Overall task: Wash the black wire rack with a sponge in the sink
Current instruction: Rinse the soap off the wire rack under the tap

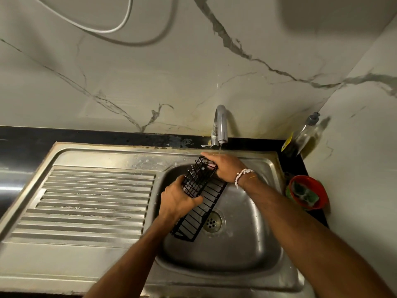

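Observation:
A long black wire rack (200, 201) slants across the steel sink (242, 250), its near end down by the drain (212, 221) and its far end up under the tap (221, 125). My left hand (179, 200) grips the rack's left side near the middle. My right hand (225, 167) is closed over the rack's far end, where a bit of pink shows under the fingers; whether that is the sponge I cannot tell. A thin stream of water falls from the tap onto my right hand.
A ribbed steel draining board (92, 203) lies left of the basin. At the right, on the black counter, stand a red bowl (309, 195) holding a green scrub pad and a soap bottle (303, 136) in the corner. A marble wall rises behind.

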